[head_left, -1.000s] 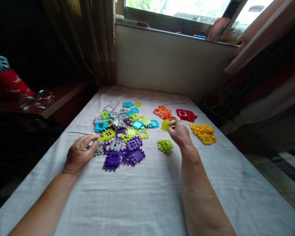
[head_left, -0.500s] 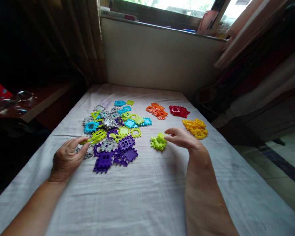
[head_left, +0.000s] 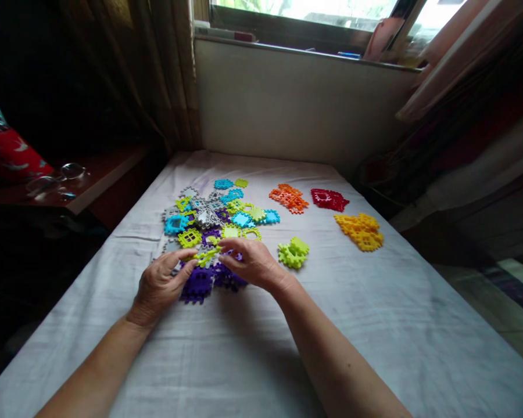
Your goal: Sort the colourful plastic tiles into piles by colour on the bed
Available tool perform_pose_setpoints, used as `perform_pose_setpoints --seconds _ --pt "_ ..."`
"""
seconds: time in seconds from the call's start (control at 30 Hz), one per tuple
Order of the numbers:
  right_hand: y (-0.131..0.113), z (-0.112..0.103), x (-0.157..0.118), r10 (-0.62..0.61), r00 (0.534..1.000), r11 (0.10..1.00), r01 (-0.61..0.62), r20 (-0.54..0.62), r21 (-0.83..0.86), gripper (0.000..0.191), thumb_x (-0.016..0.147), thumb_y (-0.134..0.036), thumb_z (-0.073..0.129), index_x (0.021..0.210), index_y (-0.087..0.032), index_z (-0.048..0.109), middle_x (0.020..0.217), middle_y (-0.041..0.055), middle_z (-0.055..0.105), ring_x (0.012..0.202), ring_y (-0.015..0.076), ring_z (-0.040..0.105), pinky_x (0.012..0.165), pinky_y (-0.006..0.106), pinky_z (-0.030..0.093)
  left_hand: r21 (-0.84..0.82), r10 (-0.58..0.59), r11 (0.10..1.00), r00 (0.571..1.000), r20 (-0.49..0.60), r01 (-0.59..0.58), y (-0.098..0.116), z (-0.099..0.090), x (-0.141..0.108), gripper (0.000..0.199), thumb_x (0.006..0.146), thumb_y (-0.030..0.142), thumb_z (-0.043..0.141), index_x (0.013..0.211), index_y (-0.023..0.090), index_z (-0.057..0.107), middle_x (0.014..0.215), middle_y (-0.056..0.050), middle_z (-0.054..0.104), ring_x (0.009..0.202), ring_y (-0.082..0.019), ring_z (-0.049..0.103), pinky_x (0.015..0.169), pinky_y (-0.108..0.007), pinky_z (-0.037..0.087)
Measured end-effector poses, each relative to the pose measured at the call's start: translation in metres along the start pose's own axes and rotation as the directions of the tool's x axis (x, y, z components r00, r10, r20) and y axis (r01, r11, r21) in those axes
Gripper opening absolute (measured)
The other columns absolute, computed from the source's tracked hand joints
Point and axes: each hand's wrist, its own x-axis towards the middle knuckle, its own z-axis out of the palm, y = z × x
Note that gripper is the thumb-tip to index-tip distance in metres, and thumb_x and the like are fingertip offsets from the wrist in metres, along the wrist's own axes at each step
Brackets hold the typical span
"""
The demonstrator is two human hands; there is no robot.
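Observation:
Above the mixed pile, my left hand (head_left: 163,284) pinches a lime green piece (head_left: 206,256) by its left end. At the other end of that piece, my right hand (head_left: 255,264) has its thumb and fingers around the edge. Purple pieces (head_left: 197,281) lie just below the hands, partly covered by them. Grey pieces (head_left: 207,216), blue pieces (head_left: 176,224) and more lime pieces (head_left: 189,237) overlap behind. Right of my right hand sits a small lime green stack (head_left: 293,253).
An orange pile (head_left: 289,198), a red pile (head_left: 329,199) and a yellow pile (head_left: 359,231) lie toward the right on the white-covered table (head_left: 165,366). Glasses (head_left: 72,171) and a red object (head_left: 15,154) rest on a dark side surface at left.
My right hand has moved left from the small lime stack to the lime piece. My left hand has brought that piece right, over the pile. The view has shifted slightly left.

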Motion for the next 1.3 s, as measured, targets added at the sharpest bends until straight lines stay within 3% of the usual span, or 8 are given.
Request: perform_pose_setpoints --seconds 0.2,0.3,0.4,0.6,0.93,1.03,1.13,1.3 --pt "0.009 0.006 0.005 0.001 0.997 0.995 0.007 -0.077 0.101 0.012 0.085 -0.025 0.064 0.087 -0.022 0.075 0.074 -0.0025 0.071 0.066 0.0099 0.057 0.064 0.021 0.041 -0.038 0.040 0.999 0.998 0.041 -0.039 0.004 0.002 -0.002 0.029 0.094 0.043 0.058 0.113 0.023 0.068 0.104 -0.003 0.077 0.094 -0.019 0.073 0.088 -0.031 0.058" --pt "0.033 -0.024 0.005 0.093 0.979 0.978 -0.055 -0.184 0.203 0.015 0.083 -0.028 0.060 0.086 -0.021 0.074 0.075 -0.0018 0.071 0.066 0.0108 0.058 0.064 0.022 0.043 -0.003 0.062 0.998 0.998 0.028 -0.062 0.001 0.002 0.000 0.036 0.094 0.043 0.058 0.123 0.023 0.063 0.113 -0.005 0.075 0.103 -0.021 0.071 0.094 -0.035 0.056" --pt "0.070 -0.066 -0.006 0.312 0.904 0.934 -0.234 -0.293 0.271 0.020 0.080 -0.032 0.059 0.084 -0.019 0.073 0.071 -0.0003 0.070 0.062 0.0118 0.057 0.060 0.023 0.043 0.039 0.101 0.994 0.994 0.037 -0.103 -0.006 0.001 0.001 0.033 0.094 0.043 0.058 0.120 0.023 0.065 0.113 -0.006 0.075 0.105 -0.022 0.070 0.096 -0.038 0.055" --pt "0.120 -0.112 -0.036 0.525 0.803 0.851 -0.502 -0.283 0.153 0.021 0.076 -0.031 0.062 0.083 -0.016 0.075 0.073 0.0022 0.072 0.066 0.0139 0.062 0.060 0.023 0.045 0.049 0.107 0.993 0.991 0.074 -0.111 -0.015 0.002 0.001 0.029 0.093 0.041 0.057 0.115 0.025 0.067 0.112 -0.005 0.075 0.105 -0.023 0.069 0.099 -0.040 0.053" --pt "0.099 -0.101 -0.024 0.520 0.776 0.786 -0.598 -0.358 -0.155 0.031 0.093 -0.025 0.055 0.118 -0.022 0.073 0.118 0.0078 0.074 0.102 0.0185 0.069 0.092 0.030 0.050 0.067 0.022 0.997 0.998 0.051 -0.026 -0.022 0.000 0.001 0.030 0.094 0.045 0.052 0.110 0.026 0.069 0.110 -0.006 0.075 0.105 -0.024 0.069 0.101 -0.042 0.053" --pt "0.075 -0.081 -0.013 0.350 0.865 0.844 -0.458 -0.360 -0.279 0.031 0.094 -0.027 0.055 0.119 -0.024 0.073 0.124 0.0068 0.070 0.110 0.0196 0.065 0.098 0.032 0.047 0.068 0.043 0.997 0.998 0.036 -0.045 -0.024 0.001 0.000 0.030 0.095 0.043 0.052 0.110 0.025 0.069 0.110 -0.007 0.075 0.105 -0.024 0.069 0.101 -0.041 0.053" --pt "0.053 -0.052 -0.004 0.178 0.957 0.873 -0.262 -0.230 -0.411 0.029 0.094 -0.029 0.056 0.118 -0.028 0.072 0.129 0.0056 0.068 0.121 0.0222 0.058 0.104 0.037 0.043 0.083 0.050 0.995 0.998 0.025 -0.052 -0.026 0.001 0.000 0.029 0.095 0.042 0.053 0.110 0.024 0.069 0.110 -0.007 0.075 0.105 -0.023 0.069 0.100 -0.040 0.053" --pt "0.038 -0.024 -0.002 0.206 0.971 0.785 -0.238 -0.122 -0.572 0.029 0.093 -0.030 0.056 0.117 -0.026 0.072 0.146 0.0105 0.055 0.141 0.0318 0.039 0.108 0.049 0.035 0.105 0.028 0.994 1.000 0.010 -0.029 -0.027 -0.001 0.001 0.027 0.095 0.041 0.052 0.108 0.024 0.070 0.108 -0.006 0.076 0.104 -0.023 0.070 0.099 -0.038 0.054"
